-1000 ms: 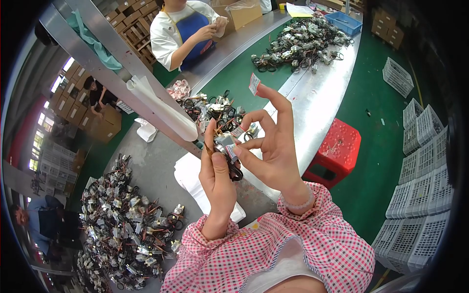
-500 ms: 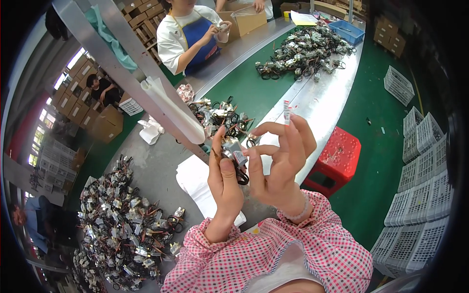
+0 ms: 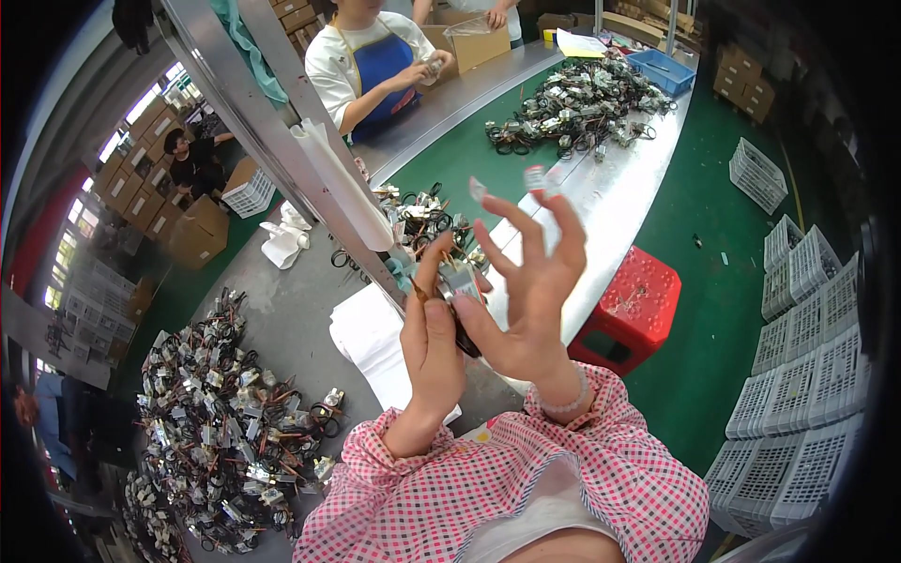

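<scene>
Left hand (image 3: 435, 352) grasped the part (image 3: 459, 280) over the desk (image 3: 286, 314); right hand (image 3: 528, 319) had fingers spread, thumb against it (labels (image 3: 535, 177) on two fingertips). Heap (image 3: 225, 427) lay at its 8 o'clock, stool (image 3: 642, 293) at 3.

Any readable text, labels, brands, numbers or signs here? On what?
None legible.
Labels on right hand: blurred.
Label on silver wired component in left hand: too small, blurred.
Mark on blue apron: too small.
Stacked cartons: any print too small.
Yellow-and-white paper: any print too small.
</scene>
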Action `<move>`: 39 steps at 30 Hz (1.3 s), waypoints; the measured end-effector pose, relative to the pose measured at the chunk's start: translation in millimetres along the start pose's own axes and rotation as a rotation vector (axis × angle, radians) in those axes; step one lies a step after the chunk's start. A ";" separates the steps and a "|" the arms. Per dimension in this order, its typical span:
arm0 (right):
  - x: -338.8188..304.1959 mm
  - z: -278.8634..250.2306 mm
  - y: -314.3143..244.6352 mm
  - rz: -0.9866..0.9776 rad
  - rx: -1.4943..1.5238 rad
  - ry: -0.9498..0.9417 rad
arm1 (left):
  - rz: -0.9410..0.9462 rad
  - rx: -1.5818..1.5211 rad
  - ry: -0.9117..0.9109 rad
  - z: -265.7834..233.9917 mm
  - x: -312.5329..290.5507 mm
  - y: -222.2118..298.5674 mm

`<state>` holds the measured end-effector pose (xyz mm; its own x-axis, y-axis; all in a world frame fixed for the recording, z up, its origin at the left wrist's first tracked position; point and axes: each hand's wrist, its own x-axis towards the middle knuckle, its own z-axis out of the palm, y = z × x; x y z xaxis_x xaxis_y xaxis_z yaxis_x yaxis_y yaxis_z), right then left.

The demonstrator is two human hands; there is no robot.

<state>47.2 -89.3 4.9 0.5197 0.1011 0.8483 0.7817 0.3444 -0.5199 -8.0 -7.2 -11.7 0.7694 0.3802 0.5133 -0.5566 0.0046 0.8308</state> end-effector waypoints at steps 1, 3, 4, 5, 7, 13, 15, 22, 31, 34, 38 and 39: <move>-1.9 1.0 4.7 0.025 0.105 -0.033 | 0.004 -0.001 0.001 -1.7 -0.9 3.9; -0.9 5.9 2.3 0.088 0.256 -0.008 | -0.112 -0.235 -0.151 -5.8 -1.6 15.1; -0.8 9.2 2.0 0.157 0.406 0.019 | -0.103 -0.233 -0.149 -8.1 -3.6 18.7; -2.2 12.8 1.3 0.178 0.483 0.026 | -0.198 -0.118 -0.183 -10.7 -8.2 21.8; -6.3 13.5 6.3 0.188 0.506 0.061 | -0.145 0.014 -0.238 -16.5 -12.5 11.2; -27.0 -20.9 59.2 0.259 0.432 0.307 | 0.673 0.572 -0.018 -65.3 -1.9 43.9; -52.6 -46.3 90.4 0.341 0.342 0.307 | 0.888 0.744 0.301 -95.8 33.5 49.8; -143.6 -76.6 148.9 0.918 0.873 0.439 | 0.990 1.632 0.150 -218.7 148.0 -50.3; -148.5 -88.9 161.5 1.025 0.952 0.549 | -0.007 1.452 -0.727 -176.9 224.5 -240.7; -144.7 -93.4 159.1 1.039 0.944 0.569 | -0.215 1.503 -0.818 -157.9 221.0 -221.6; -150.4 -95.3 158.7 1.025 1.003 0.548 | 0.211 1.365 -0.690 -188.3 214.2 -180.5; -149.1 -90.6 158.5 1.009 0.942 0.524 | 0.220 1.405 -0.681 -202.1 204.4 -153.9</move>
<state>124.8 -134.4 -213.1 0.9184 0.3906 -0.0636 -0.3789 0.8218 -0.4256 171.5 256.8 -78.2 0.9223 -0.2147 0.3214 -0.2459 -0.9675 0.0591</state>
